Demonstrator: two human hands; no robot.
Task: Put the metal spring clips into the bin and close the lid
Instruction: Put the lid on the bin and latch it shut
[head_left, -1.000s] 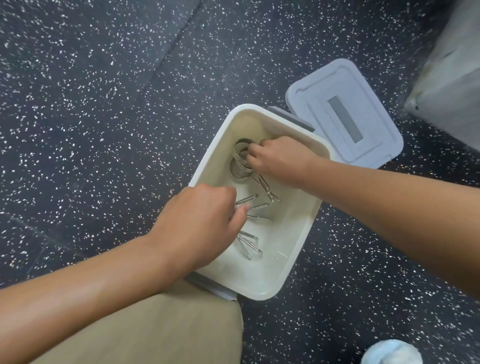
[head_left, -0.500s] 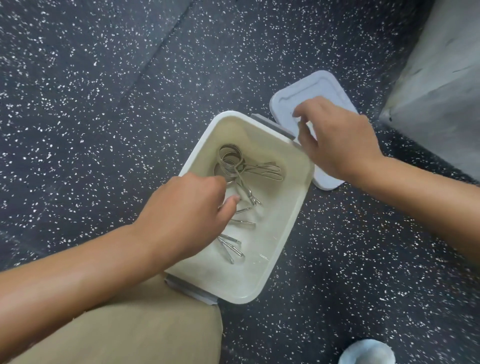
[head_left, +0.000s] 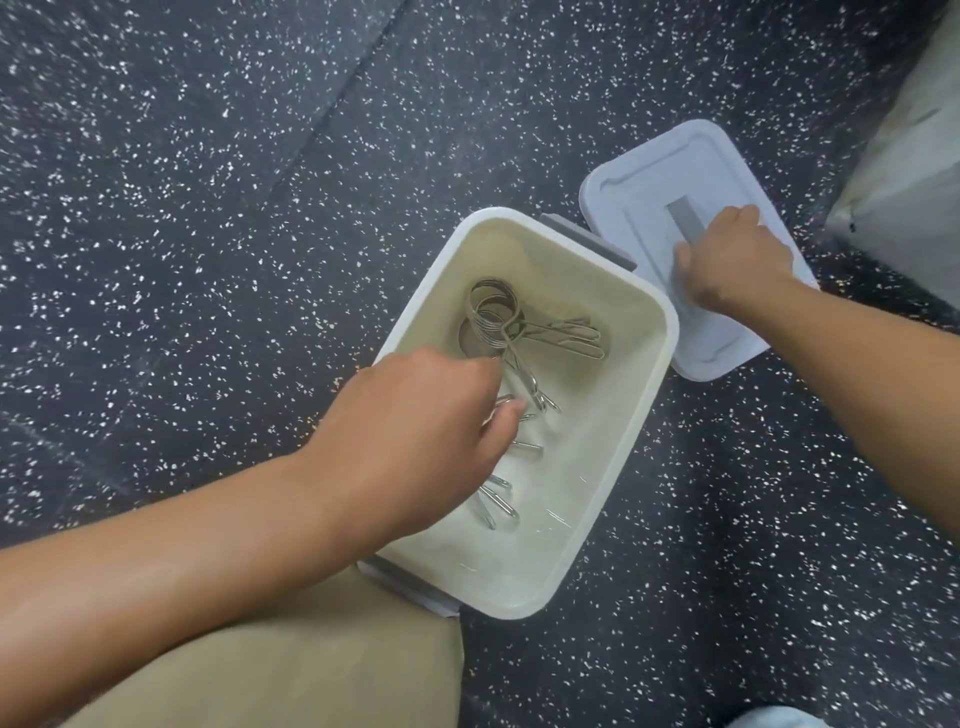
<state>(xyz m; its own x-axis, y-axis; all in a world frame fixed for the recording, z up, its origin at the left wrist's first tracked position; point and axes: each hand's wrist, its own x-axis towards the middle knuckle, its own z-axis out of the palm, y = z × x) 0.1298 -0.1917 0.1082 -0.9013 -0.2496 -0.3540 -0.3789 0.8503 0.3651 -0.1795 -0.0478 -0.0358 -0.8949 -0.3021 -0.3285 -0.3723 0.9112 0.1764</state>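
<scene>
On the dark speckled floor (head_left: 218, 218) I see the cream bin (head_left: 655, 374) standing open, with its grey lid (head_left: 670, 171) lying flat just beside its far right corner. Inside the bin lie the metal spring clips (head_left: 524, 338): one coiled clip with long wire handles sits near the far end, and more wire handles show under my left hand (head_left: 415, 441), toward the near end. They are thin, shiny silver wire, with round coils and narrow looped arms, and they overlap each other. My left hand reaches into the bin with the fingers curled down among the clips; I cannot tell if it holds one. My right hand (head_left: 732, 260) rests on top of the lid, fingers bent around the dark handle strip (head_left: 684, 221) in its middle, closed on it. My knee in beige trousers (head_left: 291, 660) touches the near edge of the bin.
</scene>
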